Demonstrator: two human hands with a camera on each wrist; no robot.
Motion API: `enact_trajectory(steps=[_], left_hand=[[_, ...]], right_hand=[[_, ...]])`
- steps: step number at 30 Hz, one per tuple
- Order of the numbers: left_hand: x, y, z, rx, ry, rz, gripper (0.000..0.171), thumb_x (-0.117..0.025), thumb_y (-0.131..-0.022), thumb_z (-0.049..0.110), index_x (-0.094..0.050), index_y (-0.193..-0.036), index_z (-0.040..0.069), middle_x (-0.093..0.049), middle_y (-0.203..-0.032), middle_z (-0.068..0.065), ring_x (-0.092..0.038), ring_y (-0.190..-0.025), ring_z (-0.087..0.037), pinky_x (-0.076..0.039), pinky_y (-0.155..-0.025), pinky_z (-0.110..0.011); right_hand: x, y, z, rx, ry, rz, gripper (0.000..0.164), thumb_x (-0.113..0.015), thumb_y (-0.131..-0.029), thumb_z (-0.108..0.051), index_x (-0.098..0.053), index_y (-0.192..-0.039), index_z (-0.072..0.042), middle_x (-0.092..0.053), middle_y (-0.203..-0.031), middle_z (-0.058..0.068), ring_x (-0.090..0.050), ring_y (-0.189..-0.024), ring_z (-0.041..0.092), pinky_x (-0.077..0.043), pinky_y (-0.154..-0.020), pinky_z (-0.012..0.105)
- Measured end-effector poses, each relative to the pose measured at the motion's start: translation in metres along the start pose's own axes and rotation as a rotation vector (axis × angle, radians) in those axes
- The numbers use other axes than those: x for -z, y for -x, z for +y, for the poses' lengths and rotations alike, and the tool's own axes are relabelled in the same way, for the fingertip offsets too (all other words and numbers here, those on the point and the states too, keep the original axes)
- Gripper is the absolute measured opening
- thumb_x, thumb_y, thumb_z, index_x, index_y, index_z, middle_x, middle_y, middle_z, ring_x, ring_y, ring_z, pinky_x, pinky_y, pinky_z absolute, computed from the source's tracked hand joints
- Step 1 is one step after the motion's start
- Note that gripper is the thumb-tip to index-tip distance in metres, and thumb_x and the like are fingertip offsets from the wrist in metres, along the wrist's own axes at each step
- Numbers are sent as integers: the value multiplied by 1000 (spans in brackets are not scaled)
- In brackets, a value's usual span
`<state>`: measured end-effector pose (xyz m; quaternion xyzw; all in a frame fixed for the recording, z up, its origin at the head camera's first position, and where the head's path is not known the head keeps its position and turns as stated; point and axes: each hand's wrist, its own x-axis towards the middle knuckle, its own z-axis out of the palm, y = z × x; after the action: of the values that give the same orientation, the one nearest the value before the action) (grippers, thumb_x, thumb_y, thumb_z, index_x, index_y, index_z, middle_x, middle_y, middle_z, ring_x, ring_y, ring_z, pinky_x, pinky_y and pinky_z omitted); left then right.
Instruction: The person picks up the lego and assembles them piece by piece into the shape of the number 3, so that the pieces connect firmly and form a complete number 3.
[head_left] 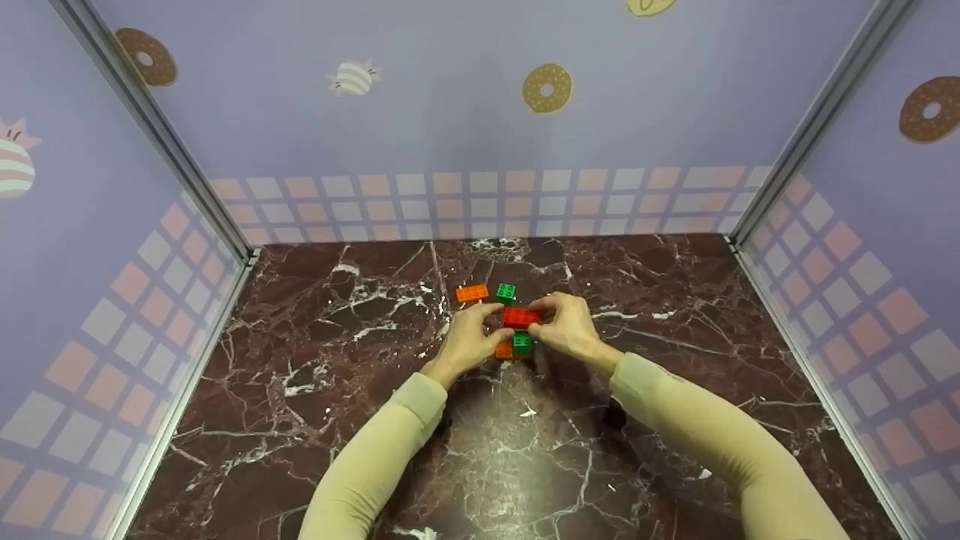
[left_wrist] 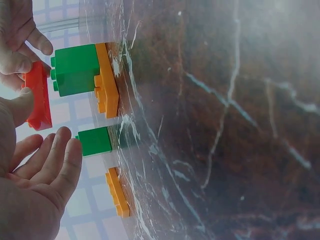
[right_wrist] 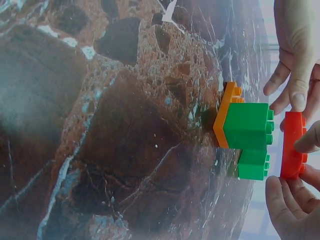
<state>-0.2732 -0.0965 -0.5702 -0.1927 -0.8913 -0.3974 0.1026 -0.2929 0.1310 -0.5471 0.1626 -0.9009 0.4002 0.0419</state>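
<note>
A red toy building brick (head_left: 520,316) is held by my right hand (head_left: 568,328), thumb on one face and fingers at its end. My left hand (head_left: 466,339) lies at the brick's other end, thumb and fingers spread apart; whether its thumb tip touches the brick is unclear. In the right wrist view, the red brick (right_wrist: 292,145) is tilted on edge, a small gap from the studs of a green brick (right_wrist: 247,125). That green brick is seated on an orange plate brick (left_wrist: 107,82), which rests on the tabletop.
Beyond the hands lie a loose green brick (head_left: 506,292) and, left of it, a flat orange brick (head_left: 472,292). The dark red marbled table (head_left: 360,465) is enclosed by lilac panels (head_left: 450,127) at the back and both sides.
</note>
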Motion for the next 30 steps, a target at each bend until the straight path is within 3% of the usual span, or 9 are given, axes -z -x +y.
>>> enact_trajectory(steps=[4, 12, 18, 25, 30], left_hand=[[0, 1, 0, -11, -5, 6, 50, -86, -99, 21, -73, -139, -7, -83, -124, -23, -84, -107, -35, -66, -98, -51], [0, 3, -2, 12, -22, -3, 51, -86, -99, 22, -73, -141, -4, -81, -129, -24, -83, -113, -36, -66, -101, -51], [-1, 6, -4, -18, -26, 21, 46, -87, -98, 19, -76, -136, -4, -82, -129, -24, -82, -113, -37, -66, -100, -51], [0, 9, -6, -1, -50, 18, 41, -87, -97, 19, -79, -133, 0, -83, -130, -20, -82, -118, -37, -64, -106, -51], [1, 10, -8, -13, -57, 32, 38, -87, -96, 19, -80, -129, 0, -84, -126, -20, -82, -116, -38, -65, -103, -52]], right_hand=[[-1, 2, -1, 7, -12, -9, 38, -79, -80, -9, -86, -117, -1, -82, -109, 17, -83, -96, 33, -69, -86, 44], [-4, 3, -2, 12, -47, -16, 38, -79, -81, -6, -85, -118, 1, -85, -112, 20, -86, -97, 35, -70, -93, 48], [-8, 5, -5, 4, -73, -27, 37, -79, -81, -4, -86, -117, 1, -82, -108, 19, -86, -92, 34, -71, -86, 43], [-8, 7, -4, 27, -91, -41, 39, -80, -79, -1, -85, -117, 1, -78, -105, 18, -84, -90, 33, -71, -81, 36], [-8, 8, 2, 49, -177, -82, 42, -80, -81, 5, -82, -123, 5, -77, -111, 22, -84, -98, 40, -72, -86, 42]])
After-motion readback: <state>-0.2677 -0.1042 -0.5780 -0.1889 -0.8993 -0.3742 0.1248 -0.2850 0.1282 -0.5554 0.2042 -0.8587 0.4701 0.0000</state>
